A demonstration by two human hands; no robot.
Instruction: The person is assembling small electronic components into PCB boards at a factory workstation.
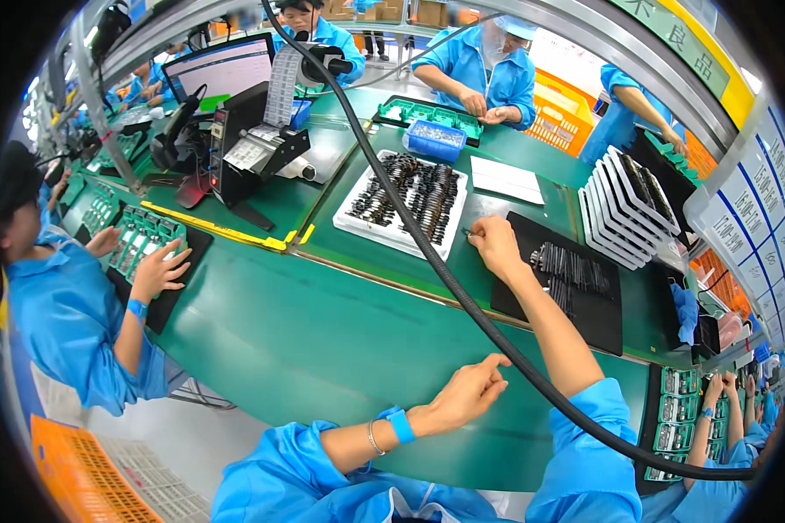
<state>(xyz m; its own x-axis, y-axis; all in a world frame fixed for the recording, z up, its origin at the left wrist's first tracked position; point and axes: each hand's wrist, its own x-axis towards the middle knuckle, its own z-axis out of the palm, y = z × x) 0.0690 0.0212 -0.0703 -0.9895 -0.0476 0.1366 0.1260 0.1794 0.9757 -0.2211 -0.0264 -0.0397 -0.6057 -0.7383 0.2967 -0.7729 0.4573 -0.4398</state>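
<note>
My right hand [500,247] reaches over the green bench between a white tray [344,218] and a black mat [597,322]. Its thumb and fingertips are pinched on a small dark part [467,233], too small to name. Rows of small black and brownish parts [410,196] fill the tray. On the mat lie bundles of thin black strips [571,266], just right of my right wrist. My left hand [467,394], with a blue wristband, hovers above the near bench, loosely curled with the forefinger stretched out, holding nothing visible.
A thick black cable [445,270] crosses above the bench, near my right arm. Stacked white trays [615,213] stand at the right. A blue bin [434,141] and white sheet [508,179] lie beyond. Label machine [244,139] stands far left. Co-workers [70,305] sit around.
</note>
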